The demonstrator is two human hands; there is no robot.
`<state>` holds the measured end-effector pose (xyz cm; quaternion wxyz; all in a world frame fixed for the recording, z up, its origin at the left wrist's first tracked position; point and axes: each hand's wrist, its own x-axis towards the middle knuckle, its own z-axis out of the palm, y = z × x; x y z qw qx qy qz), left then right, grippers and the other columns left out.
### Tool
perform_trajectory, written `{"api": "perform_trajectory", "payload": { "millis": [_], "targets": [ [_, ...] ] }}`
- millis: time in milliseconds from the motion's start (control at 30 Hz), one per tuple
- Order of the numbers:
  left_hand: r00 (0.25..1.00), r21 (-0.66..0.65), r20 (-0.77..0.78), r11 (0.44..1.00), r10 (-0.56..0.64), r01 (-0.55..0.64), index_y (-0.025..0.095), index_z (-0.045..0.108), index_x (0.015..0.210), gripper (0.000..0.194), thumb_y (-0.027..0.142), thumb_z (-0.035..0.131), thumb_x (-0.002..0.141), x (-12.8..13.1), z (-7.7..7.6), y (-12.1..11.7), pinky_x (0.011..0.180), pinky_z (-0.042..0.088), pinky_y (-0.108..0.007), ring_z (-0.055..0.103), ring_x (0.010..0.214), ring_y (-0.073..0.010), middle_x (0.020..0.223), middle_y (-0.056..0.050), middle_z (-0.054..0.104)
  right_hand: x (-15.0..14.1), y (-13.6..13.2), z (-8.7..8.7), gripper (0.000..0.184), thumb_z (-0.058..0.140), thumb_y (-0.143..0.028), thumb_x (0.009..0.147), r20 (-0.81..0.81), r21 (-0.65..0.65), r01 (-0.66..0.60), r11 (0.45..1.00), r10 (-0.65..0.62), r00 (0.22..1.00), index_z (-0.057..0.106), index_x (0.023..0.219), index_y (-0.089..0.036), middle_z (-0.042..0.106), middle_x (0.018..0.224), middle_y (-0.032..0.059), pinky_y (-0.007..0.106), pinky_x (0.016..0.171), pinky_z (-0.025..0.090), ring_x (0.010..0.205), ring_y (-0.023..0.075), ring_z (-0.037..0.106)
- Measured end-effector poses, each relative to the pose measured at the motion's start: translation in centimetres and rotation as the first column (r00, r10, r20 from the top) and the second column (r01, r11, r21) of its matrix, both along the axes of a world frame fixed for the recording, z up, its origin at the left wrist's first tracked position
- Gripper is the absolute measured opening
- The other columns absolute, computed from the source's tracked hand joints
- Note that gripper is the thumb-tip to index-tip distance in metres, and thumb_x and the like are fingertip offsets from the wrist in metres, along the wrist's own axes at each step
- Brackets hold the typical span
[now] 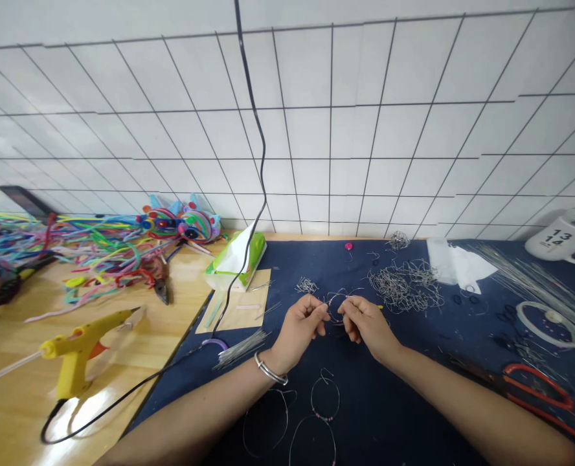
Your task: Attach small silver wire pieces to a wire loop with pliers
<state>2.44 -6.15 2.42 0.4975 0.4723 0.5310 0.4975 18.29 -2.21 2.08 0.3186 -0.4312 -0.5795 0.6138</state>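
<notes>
My left hand point(299, 325) and my right hand point(369, 325) are close together over the dark blue mat point(365, 401). Each has thumb and fingers pinched on a thin wire loop point(333, 298), which curves between them; small beads seem to sit on it. Below them on the mat lie a wire ring with pink beads point(329, 419) and a plain wire ring point(287, 421). A small pile of short wire pieces point(306, 285) is just beyond my left hand. Past my right hand is a larger tangle of bent wires point(406, 285).
At left are a yellow glue gun point(76, 349), pliers point(161, 290) and colourful pipe cleaners point(98, 239). A tissue pack point(256, 252) stands behind a hanging black cable point(263, 155). At right are red-handled scissors point(540, 382), a wire coil point(523, 317), straight wires point(550, 285) and a white mug point(557, 239).
</notes>
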Motion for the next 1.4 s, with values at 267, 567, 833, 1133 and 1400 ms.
{"api": "perform_trajectory", "payload": {
  "millis": [267, 567, 833, 1133, 1400],
  "targets": [
    [0.995, -0.087, -0.025, 0.992, -0.096, 0.093, 0.015, 0.052, 0.075, 0.026, 0.041, 0.053, 0.077, -0.6, -0.2, 0.7, 0.041, 0.032, -0.016, 0.049, 0.047, -0.0064, 0.064, 0.0, 0.058, 0.3, 0.3, 0.7, 0.033, 0.042, -0.05, 0.08, -0.023, 0.034, 0.038, 0.999, -0.037, 0.999, 0.052, 0.083, -0.019, 0.044, 0.049, -0.0063, 0.018, 0.034, 0.025, 0.036, 0.0057, 0.037],
    [0.986, -0.049, 0.057, 0.986, -0.157, 0.16, 0.017, 0.056, 0.094, 0.026, 0.03, 0.061, 0.072, -0.8, 0.4, 0.9, 0.046, 0.035, -0.016, 0.05, 0.057, -0.0067, 0.074, 0.0, 0.055, 0.5, 0.8, 0.9, 0.029, 0.043, -0.046, 0.082, 0.006, 0.033, -0.064, 0.997, 0.064, 0.998, 0.051, 0.079, -0.018, 0.039, 0.045, -0.0077, 0.018, 0.037, 0.026, 0.036, 0.0046, 0.031],
    [0.998, -0.032, 0.045, 0.999, -0.042, 0.043, 0.014, 0.058, 0.079, 0.024, 0.037, 0.059, 0.074, -1.1, 0.3, 0.9, 0.046, 0.034, -0.017, 0.044, 0.048, -0.0054, 0.059, 0.002, 0.051, 0.4, 0.8, 1.2, 0.028, 0.047, -0.045, 0.08, 0.025, 0.09, -0.099, 0.991, 0.097, 0.995, 0.053, 0.089, -0.019, 0.041, 0.055, -0.0061, 0.019, 0.042, 0.03, 0.044, 0.0058, 0.035],
    [0.989, -0.013, 0.149, 1.0, 0.003, -0.002, 0.014, 0.054, 0.078, 0.021, 0.035, 0.058, 0.075, -1.1, 0.2, 0.9, 0.045, 0.033, -0.017, 0.043, 0.047, -0.005, 0.063, 0.002, 0.052, 0.2, 0.7, 0.4, 0.02, 0.05, -0.036, 0.079, 0.142, 0.243, -0.189, 0.951, 0.158, 0.977, 0.057, 0.079, -0.018, 0.05, 0.066, -0.0024, 0.021, 0.054, 0.038, 0.056, 0.0079, 0.045],
    [1.0, 0.064, 0.018, 0.998, -0.026, 0.025, 0.014, 0.054, 0.077, 0.019, 0.033, 0.056, 0.078, -1.5, 0.5, 1.1, 0.045, 0.029, -0.018, 0.037, 0.045, -0.0038, 0.06, 0.004, 0.047, 0.4, 1.0, 0.0, 0.022, 0.051, -0.038, 0.078, 0.126, 0.144, -0.138, 0.98, 0.12, 0.985, 0.057, 0.083, -0.017, 0.05, 0.061, -0.0029, 0.02, 0.049, 0.036, 0.052, 0.0071, 0.046]
  ]
}}
